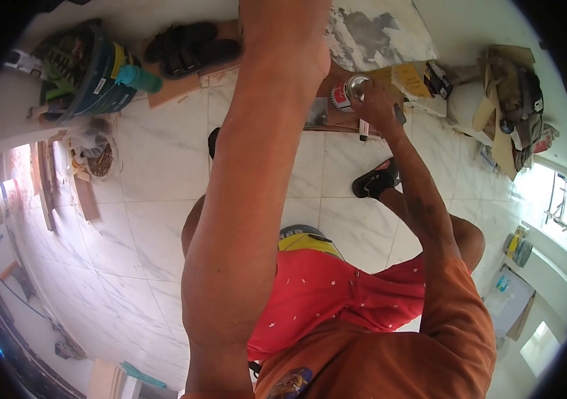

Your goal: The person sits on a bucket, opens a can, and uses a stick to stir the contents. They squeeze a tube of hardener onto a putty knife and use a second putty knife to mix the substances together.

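My right hand (375, 105) reaches forward to a metal can (341, 95) with a red and white label, its fingers closed on the can's right side near the rim. A dark piece (400, 114), perhaps a handle, shows beside that hand, but I cannot make out what it belongs to. Just below the can is a small white tube with a black end (363, 130). My left forearm (250, 166) rises large through the middle of the view; the hand at its end is cut off by the top edge. Behind the can stands a board smeared grey and white (380, 33).
Black sandals (190, 50) lie on cardboard at the upper left, next to a dark bucket (94, 73) with a teal bottle (138, 78). Bags and cardboard (506, 100) are piled at right. Wood strips (86, 196) lie on the marble-patterned tiles (157, 233). I sit on a yellow-and-black bucket (310, 241).
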`<state>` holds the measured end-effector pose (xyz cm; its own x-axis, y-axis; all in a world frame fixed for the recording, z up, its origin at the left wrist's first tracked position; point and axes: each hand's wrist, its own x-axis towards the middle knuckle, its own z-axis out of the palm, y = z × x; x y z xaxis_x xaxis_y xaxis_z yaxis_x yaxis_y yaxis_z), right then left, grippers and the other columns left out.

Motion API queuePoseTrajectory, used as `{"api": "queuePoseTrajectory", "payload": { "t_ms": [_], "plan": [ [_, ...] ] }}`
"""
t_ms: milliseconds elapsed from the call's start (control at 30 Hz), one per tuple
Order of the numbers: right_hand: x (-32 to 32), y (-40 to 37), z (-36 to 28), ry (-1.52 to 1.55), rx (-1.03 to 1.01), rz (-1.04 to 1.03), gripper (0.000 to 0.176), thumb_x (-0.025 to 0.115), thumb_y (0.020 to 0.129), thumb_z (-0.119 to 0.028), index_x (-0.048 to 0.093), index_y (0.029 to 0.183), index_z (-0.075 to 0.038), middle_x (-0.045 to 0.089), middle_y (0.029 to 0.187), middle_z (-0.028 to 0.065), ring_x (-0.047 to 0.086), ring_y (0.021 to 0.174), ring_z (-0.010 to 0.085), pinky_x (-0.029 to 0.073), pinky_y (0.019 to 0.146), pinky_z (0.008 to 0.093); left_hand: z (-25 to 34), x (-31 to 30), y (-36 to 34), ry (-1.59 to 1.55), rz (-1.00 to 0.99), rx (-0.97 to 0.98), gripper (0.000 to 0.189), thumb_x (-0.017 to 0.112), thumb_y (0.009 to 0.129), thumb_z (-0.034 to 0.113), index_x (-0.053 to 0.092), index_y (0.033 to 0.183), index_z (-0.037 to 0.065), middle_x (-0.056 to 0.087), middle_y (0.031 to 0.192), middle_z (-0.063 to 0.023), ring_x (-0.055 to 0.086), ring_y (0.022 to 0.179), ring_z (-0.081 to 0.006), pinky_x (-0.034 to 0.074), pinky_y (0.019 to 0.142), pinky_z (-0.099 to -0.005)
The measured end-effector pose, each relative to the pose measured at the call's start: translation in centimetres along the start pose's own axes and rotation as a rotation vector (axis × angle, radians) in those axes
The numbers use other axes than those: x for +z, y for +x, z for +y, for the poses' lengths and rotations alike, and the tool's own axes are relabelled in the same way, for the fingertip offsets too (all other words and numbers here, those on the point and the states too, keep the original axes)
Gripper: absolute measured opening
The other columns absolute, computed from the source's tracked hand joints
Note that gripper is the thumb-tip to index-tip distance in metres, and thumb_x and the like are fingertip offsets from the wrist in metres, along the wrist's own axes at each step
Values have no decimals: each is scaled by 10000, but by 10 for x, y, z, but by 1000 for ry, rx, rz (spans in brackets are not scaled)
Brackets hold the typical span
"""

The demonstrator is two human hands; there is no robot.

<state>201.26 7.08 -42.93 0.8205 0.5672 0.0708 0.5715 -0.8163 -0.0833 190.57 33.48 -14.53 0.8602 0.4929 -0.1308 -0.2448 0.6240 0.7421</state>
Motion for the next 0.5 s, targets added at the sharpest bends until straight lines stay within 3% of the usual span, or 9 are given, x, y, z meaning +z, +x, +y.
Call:
{"api": "queuePoseTrajectory", "payload": {
  "t_ms": [200,300,500],
  "plan": [
    [-17,12,14,14,-118,-80,861,839,652,-324,444,1359,-31,501,1244,276,481,1188,497,432,996,559,1,5,-4,11,-7,-17,363,545,954,151,530,1168,-142,607,1022,-195,622,865,-235,547,727,-341],
    [-20,21,20,-21,-221,-160,900,851,633,-334,424,1367,-36,486,1269,277,476,1205,497,433,1012,546,4,7,-7,4,-6,-16,380,536,955,145,516,1189,-154,606,1027,-206,630,861,-243,553,720,-342],
    [-30,40,20,19,-209,-421,905,859,618,-321,423,1358,-35,456,1293,278,439,1245,479,429,1030,523,2,2,-5,30,-27,-22,394,536,953,149,501,1200,-156,585,1038,-208,606,890,-237,537,746,-345]
  ]
}}
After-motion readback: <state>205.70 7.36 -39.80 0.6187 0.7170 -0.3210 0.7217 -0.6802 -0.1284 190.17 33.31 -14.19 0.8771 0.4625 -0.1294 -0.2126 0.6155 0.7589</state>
